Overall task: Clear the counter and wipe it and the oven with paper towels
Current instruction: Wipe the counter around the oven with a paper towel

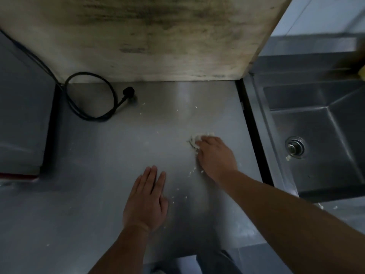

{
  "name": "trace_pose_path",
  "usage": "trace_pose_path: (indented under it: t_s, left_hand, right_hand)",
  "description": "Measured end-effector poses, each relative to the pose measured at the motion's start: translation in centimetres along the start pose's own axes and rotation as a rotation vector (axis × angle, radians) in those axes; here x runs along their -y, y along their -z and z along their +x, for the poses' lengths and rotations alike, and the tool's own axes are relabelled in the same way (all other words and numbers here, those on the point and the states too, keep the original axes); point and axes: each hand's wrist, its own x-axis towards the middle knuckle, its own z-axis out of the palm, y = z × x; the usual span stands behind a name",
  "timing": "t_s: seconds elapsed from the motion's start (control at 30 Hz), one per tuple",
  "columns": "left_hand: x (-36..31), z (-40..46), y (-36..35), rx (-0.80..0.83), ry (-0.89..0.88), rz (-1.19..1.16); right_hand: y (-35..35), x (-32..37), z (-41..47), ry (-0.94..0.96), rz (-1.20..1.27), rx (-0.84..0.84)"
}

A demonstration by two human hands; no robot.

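Now | left hand (145,202) flat on counter (94,165) | right hand (215,155) clutching one paper towel (194,141)

- The light is dim and greyish.
- A stained, grimy wall (158,36) stands straight ahead, streaked dark across its upper part.
- To the right sits a steel sink (320,135) with a round drain (294,147).
- A pale tiled floor (183,263) shows below.
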Motion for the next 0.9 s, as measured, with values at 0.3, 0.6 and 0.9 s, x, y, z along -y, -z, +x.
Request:
trace_pose_path:
  t_s: [0.3, 0.6, 0.9]
  left_hand:
    - [0.4, -0.1, -0.2, 0.005, -0.013, -0.043]
    - [0.8, 0.2, -0.1, -0.030, -0.042, -0.064]
    - [0.6, 0.2, 0.0, -0.010, -0.015, -0.054]
  right_hand:
    - [7.1, -3.1, 10.1, -0.238, 0.056, -0.283]
    - [1.1, -1.5, 17.7, -0.378, 0.055, -0.150]
    - [-1.9, 3.0, 5.1, 0.211, 0.001, -0.186]
